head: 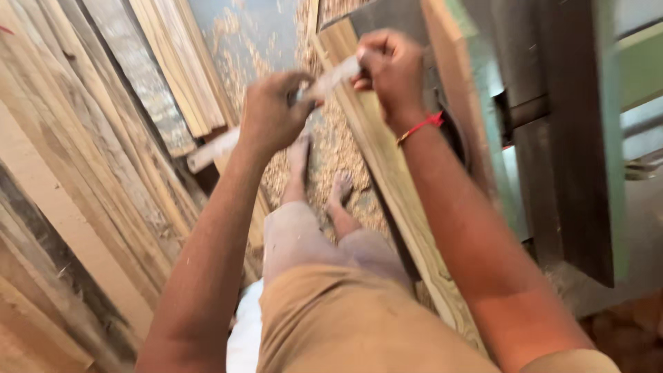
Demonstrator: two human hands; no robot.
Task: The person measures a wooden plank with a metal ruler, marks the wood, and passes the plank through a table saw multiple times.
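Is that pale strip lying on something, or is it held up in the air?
Held up: the left hand and right hand both grip the pale strip, which slants above the wood shavings.

I see both hands raised before me, left hand and right hand at either end of a ruler slanting between them. Stacked planks lean at my left. One long board lies below the right arm, a machine right of it. Wood shavings cover the floor around my feet.
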